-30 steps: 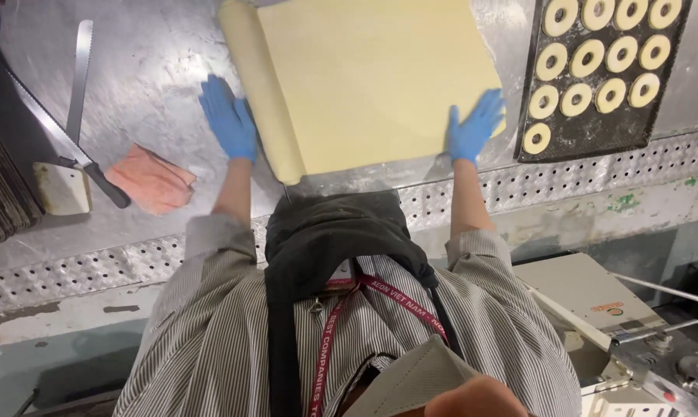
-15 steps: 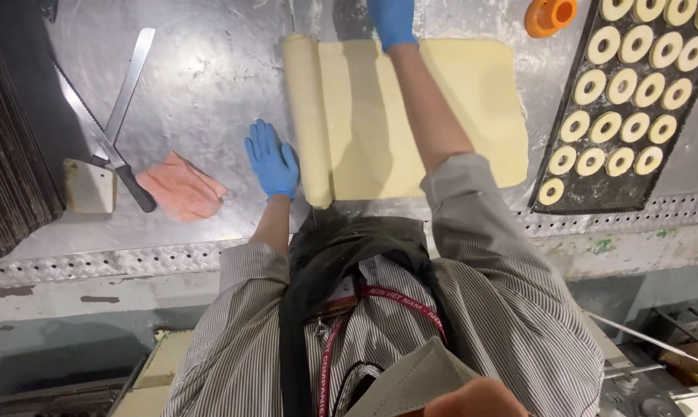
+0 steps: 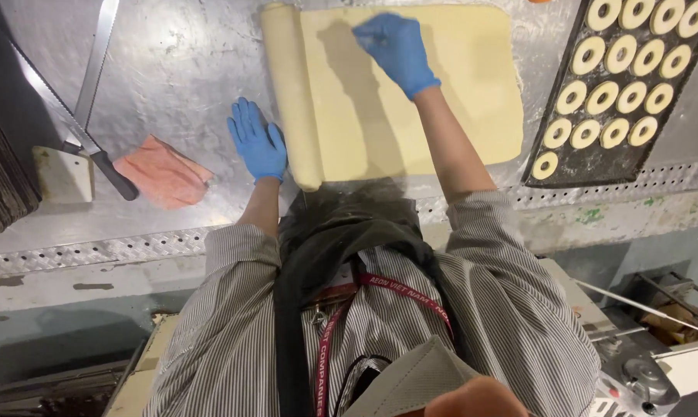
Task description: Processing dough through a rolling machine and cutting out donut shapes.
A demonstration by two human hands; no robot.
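Dough sheet (image 3: 434, 100), pale yellow, flat on the metal surface (image 3: 179, 69) at 12 o'clock from the body, left edge rolled up into a long roll (image 3: 291, 93) running from the far end toward the near edge. Right hand (image 3: 399, 50) in a blue glove, stretched far out over the sheet, fingers loosely curled and fingertips pressed down on the dough near its far end; nothing clasped in that grip, as far as can be told. Left hand (image 3: 258, 140), also blue-gloved, laid flat and open on the surface, fingers spread, just beside the near end of the roll at about 9 o'clock from it, edge of the glove touching or almost touching the dough. No grip closed on anything there.

Further out at 9 o'clock from the left hand: crumpled pink cloth (image 3: 162, 171) on the surface, near but apart from the glove. Beyond it, long knife (image 3: 71, 116) with a black handle, blade pointing away toward 11 o'clock, and a second long metal blade (image 3: 96, 66) crossing it. Small pale block (image 3: 62, 174) under the knife handle end.

At 2 o'clock from the sheet: dark tray (image 3: 553, 171) tilted to the frame, filled with rows of pale dough rings (image 3: 603, 99), close beside the right edge of the sheet.

Nearest the camera: striped shirt sleeves (image 3: 225, 309), black apron strap, red lanyard (image 3: 341, 324).
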